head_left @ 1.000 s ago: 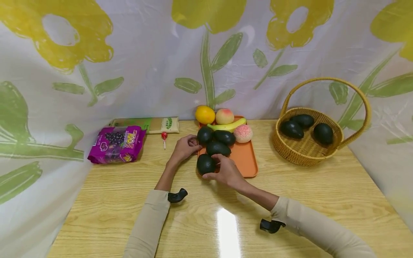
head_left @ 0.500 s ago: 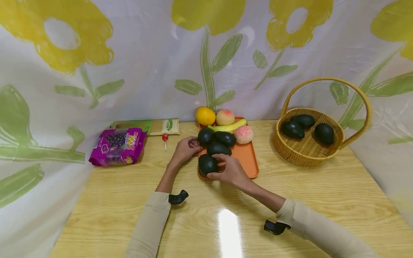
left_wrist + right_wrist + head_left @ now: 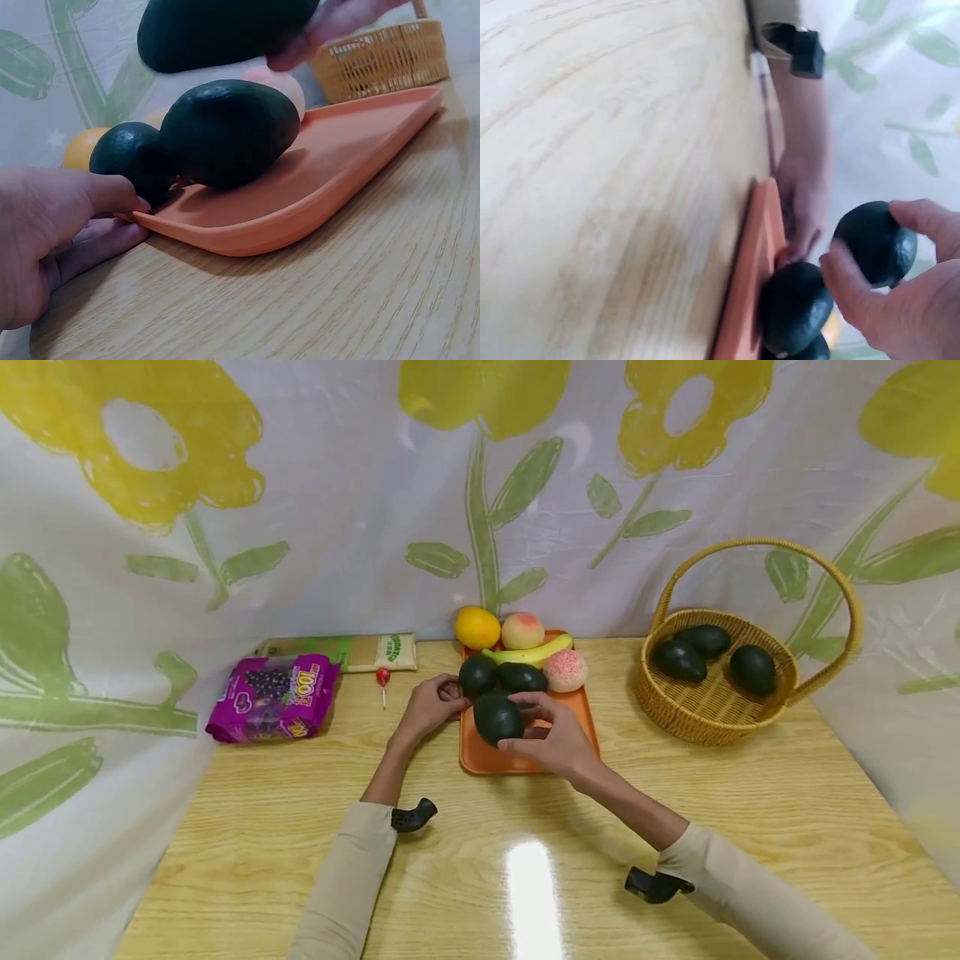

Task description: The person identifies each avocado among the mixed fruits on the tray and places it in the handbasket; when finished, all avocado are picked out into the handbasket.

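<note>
My right hand (image 3: pixel 558 743) holds a dark green avocado (image 3: pixel 498 720) between thumb and fingers, raised above the orange tray (image 3: pixel 487 762). In the left wrist view this avocado (image 3: pixel 217 34) hangs clear of another avocado (image 3: pixel 229 135) lying on the tray, which the raised one hides in the head view. Two more avocados (image 3: pixel 477 675) lie side by side behind it. At the tray's left edge, my left hand (image 3: pixel 431 706) pinches the rim, its thumb on top and fingers below. A banana (image 3: pixel 528 654) and a pink speckled peach (image 3: pixel 566 670) lie farther back on the tray.
A wicker basket (image 3: pixel 705 731) with a tall handle stands right, holding 3 avocados. Behind the banana are a yellow-orange fruit (image 3: pixel 477 629) and a peach (image 3: pixel 522 632). Leftward lie a lollipop (image 3: pixel 383 678), a purple packet (image 3: pixel 273 697) and a flat beige-green packet (image 3: pixel 367 652). A flowered cloth hangs behind.
My right hand has lifted the avocado from the tray's near left corner, moving it up and slightly right. My left hand has stayed at the tray's edge.
</note>
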The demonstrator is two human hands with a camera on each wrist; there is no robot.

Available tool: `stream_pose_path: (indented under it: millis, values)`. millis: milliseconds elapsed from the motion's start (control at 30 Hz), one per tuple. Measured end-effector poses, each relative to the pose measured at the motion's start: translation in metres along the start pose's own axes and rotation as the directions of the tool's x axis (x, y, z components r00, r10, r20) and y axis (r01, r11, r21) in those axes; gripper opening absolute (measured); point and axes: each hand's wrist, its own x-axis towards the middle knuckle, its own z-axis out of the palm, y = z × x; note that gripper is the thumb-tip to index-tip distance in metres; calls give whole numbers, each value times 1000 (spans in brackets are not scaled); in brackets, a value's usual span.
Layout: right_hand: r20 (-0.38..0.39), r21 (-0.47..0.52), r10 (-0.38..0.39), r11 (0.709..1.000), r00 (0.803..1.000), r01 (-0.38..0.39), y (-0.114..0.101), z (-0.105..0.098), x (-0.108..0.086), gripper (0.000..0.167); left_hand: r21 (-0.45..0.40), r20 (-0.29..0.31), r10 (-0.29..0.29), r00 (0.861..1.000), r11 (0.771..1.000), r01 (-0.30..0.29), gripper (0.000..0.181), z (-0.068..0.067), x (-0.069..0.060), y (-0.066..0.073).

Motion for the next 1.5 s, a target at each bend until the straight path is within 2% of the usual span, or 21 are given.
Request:
stream_pose_path:
  millis: [233, 433, 567, 667, 800, 867, 1100, 1333, 1500]
  values:
    - [2, 158, 64, 985, 998, -63, -12, -18, 3, 66, 33, 6, 5, 1000, 999, -5, 48, -1, 1, 0]
    - [60, 351, 95, 930, 994, -110, -24, -28, 4, 69, 36, -4, -4, 1000, 999, 4, 49, -2, 0, -1]
    - [54, 416, 79, 905, 995, -94, -26, -35, 4, 67, 37, -4, 3, 1000, 999, -3, 49, -2, 0, -1]
    - [35, 385, 68, 920, 997, -76, -27, -40, 4, 65, 30, -4, 8, 1000, 1000, -8, 49, -1, 1, -2]
    - [-20, 266, 75, 962, 997, -67, -28, -46, 6, 65, 26, -6, 1, 1000, 1000, -1, 49, 0, 1, -1]
    - [-52, 222, 79, 973, 995, -65, -29, -49, 7, 67, 26, -6, 0, 1000, 1000, 0, 49, 0, 1, -1]
    - [-118, 156, 66, 987, 991, -47, -36, -56, 8, 67, 16, -13, 7, 1000, 1000, -6, 48, 0, 1, -1]
    - [-95, 87, 63, 995, 993, -55, -46, -68, 6, 63, 34, -6, 13, 1000, 999, -12, 49, -1, 2, -1]
    - [-99, 36, 54, 998, 994, -50, -56, -78, 11, 67, 22, -4, 5, 1000, 1000, -5, 51, -2, 1, -2]
